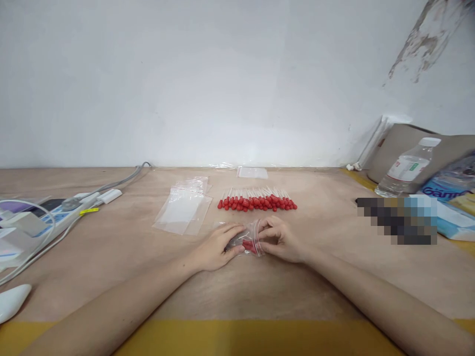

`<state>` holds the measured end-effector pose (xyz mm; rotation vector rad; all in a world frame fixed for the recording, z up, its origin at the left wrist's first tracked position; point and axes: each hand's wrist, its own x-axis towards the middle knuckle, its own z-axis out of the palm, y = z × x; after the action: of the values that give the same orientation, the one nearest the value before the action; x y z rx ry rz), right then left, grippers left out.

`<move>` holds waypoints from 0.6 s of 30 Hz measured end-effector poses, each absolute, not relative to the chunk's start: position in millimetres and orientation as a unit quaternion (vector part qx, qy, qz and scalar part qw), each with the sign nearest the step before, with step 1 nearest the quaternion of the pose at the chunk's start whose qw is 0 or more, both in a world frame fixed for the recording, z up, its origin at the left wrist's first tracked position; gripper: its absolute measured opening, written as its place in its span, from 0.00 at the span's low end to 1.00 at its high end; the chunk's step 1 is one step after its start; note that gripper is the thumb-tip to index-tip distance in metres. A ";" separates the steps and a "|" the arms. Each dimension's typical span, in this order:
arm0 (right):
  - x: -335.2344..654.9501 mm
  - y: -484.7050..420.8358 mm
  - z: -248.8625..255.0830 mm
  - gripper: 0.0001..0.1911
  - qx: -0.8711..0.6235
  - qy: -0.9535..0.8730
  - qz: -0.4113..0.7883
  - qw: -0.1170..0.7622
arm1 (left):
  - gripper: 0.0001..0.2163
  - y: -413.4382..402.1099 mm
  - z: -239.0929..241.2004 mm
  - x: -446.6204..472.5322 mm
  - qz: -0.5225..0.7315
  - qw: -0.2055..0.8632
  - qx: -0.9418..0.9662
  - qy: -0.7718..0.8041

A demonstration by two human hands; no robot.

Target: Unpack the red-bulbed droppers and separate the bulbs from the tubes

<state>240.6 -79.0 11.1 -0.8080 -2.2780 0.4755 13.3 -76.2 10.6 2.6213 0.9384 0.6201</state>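
Observation:
My left hand (218, 247) and my right hand (279, 239) meet over a small clear zip bag (249, 239) with a red seal strip and red-tipped pieces inside. The fingers of both hands are closed on the bag, left on its left end, right pinching its right edge. Just beyond it lies a row of several droppers with red bulbs (257, 201). A stack of empty clear bags (183, 209) lies to the left of that row.
A power strip with cables (61, 212) sits at the far left, a white object (12, 300) near the front-left edge. At the right stand a water bottle (407, 170), a cardboard box (401, 148) and blue packets (451, 205). Another clear bag (252, 172) lies by the wall.

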 end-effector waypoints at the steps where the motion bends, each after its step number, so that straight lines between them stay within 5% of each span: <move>1: 239.4 -78.2 11.3 0.07 -0.299 -0.877 0.190 0.324 | 0.19 -76.4 10.4 13.9 0.217 0.143 0.908 0.328; 7: 232.9 -78.8 17.6 0.11 -0.329 -0.880 0.224 0.259 | 0.18 -77.4 11.0 16.6 0.225 0.140 0.905 0.331; 18: 224.7 -83.6 10.6 0.07 -0.402 -0.841 0.191 0.307 | 0.23 -74.9 11.4 13.0 0.199 0.128 0.913 0.331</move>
<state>224.7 -83.6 10.6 -1.0646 -2.2248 0.5064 13.0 -74.9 11.4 2.6577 0.9643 0.5782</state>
